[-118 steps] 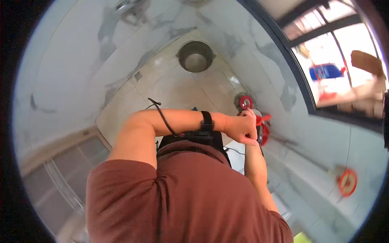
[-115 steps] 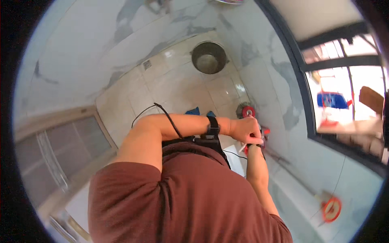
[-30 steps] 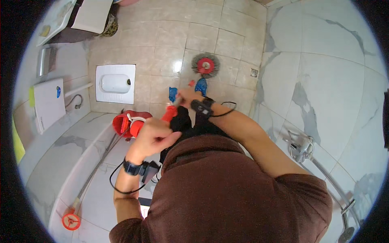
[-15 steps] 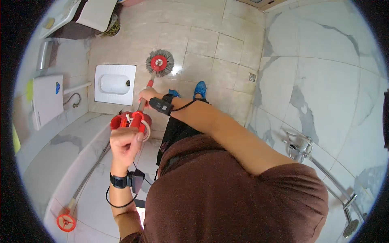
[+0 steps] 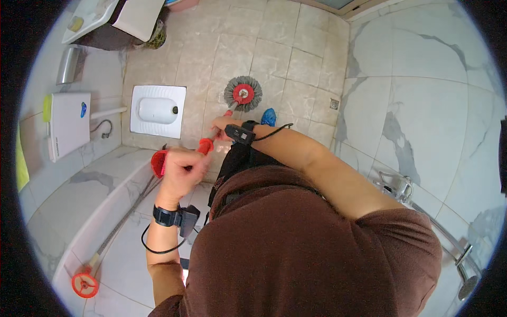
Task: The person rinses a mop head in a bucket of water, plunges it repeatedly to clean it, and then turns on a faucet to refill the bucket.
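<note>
My left hand (image 5: 182,174) is closed around the upper red grip of a mop, fingers slightly blurred. Farther down the pole, my right hand (image 5: 222,128) is wrapped around it, its forearm crossing in from the right. The mop (image 5: 243,93) slants away from me, its round red plate and grey fringe spread flat on the beige tiles, right of the white squat toilet (image 5: 181,113). One blue-covered shoe (image 5: 269,117) shows just beyond my right wrist. Black devices with cables are strapped to both wrists.
A red container (image 5: 157,164) stands behind my left hand. Along the left ledge lies a pole with a red ring-shaped end (image 5: 85,285). A white cistern (image 5: 71,127) hangs on the left wall, a basin (image 5: 138,18) is far left, and a shower mixer (image 5: 402,189) is at right.
The mop head has slid right across the floor, away from the toilet. Both hands have moved right with the pole, and the left hand now covers more of the red grip.
</note>
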Available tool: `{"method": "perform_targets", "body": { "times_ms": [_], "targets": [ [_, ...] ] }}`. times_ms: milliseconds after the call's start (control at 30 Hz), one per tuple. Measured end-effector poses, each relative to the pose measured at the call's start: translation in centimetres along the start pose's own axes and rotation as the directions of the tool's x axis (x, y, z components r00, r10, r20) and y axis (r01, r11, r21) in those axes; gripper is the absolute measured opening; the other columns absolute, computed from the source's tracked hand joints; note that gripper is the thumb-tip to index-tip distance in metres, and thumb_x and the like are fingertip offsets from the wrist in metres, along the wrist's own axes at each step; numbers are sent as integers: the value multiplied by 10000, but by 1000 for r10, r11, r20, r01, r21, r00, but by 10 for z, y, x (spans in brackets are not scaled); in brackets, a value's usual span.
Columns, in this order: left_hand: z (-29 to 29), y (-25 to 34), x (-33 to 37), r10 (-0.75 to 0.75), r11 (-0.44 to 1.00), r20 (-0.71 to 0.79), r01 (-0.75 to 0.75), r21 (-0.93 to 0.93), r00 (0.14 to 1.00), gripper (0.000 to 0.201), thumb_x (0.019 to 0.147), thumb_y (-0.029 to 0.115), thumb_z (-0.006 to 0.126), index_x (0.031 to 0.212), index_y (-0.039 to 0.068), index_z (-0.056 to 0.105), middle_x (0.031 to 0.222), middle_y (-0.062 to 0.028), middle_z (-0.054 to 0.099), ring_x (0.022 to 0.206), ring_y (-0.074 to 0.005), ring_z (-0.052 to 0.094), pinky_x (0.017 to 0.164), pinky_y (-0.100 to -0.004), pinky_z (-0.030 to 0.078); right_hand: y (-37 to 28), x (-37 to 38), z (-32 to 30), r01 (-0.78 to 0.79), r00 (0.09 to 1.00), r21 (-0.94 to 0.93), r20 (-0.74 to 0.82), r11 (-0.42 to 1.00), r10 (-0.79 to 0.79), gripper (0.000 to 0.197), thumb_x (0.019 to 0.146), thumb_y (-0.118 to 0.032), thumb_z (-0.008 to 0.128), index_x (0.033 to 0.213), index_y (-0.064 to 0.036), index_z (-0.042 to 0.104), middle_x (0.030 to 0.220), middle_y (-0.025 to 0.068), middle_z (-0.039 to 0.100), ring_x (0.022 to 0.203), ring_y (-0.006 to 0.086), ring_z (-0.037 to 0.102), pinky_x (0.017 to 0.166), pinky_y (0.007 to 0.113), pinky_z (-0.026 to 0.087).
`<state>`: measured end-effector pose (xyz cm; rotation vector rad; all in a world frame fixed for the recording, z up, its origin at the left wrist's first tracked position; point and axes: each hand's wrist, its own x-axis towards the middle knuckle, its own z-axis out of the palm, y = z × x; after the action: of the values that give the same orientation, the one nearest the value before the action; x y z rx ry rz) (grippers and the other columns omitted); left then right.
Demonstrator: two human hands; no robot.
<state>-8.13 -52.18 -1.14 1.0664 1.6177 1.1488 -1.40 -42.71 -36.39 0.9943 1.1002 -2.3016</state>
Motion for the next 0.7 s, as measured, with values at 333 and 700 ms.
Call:
{"method": "perform_targets", "body": {
  "times_ms": [333, 700],
  "targets": [
    [7, -5, -6, 96, 995, 71, -99, 33, 993, 349, 704, 28, 599, 466, 9, 343, 427, -81, 281, 359, -169, 279, 382, -290, 226, 15, 3, -7, -9, 1000, -88, 8, 996, 10, 92, 685, -31, 517, 711, -31, 430, 659, 75, 461, 552, 229, 484, 492, 384, 439],
    [22, -2, -5, 116, 992, 86, -120, 34, 989, 342, 734, 51, 592, 473, -8, 379, 422, -80, 297, 354, -139, 286, 375, -277, 232, -34, -57, 22, -277, 950, 204, -88, 939, 300, 225, 757, -208, 468, 620, -31, 490, 576, 70, 502, 487, 172, 502, 412, 300, 403]
  ]
}}
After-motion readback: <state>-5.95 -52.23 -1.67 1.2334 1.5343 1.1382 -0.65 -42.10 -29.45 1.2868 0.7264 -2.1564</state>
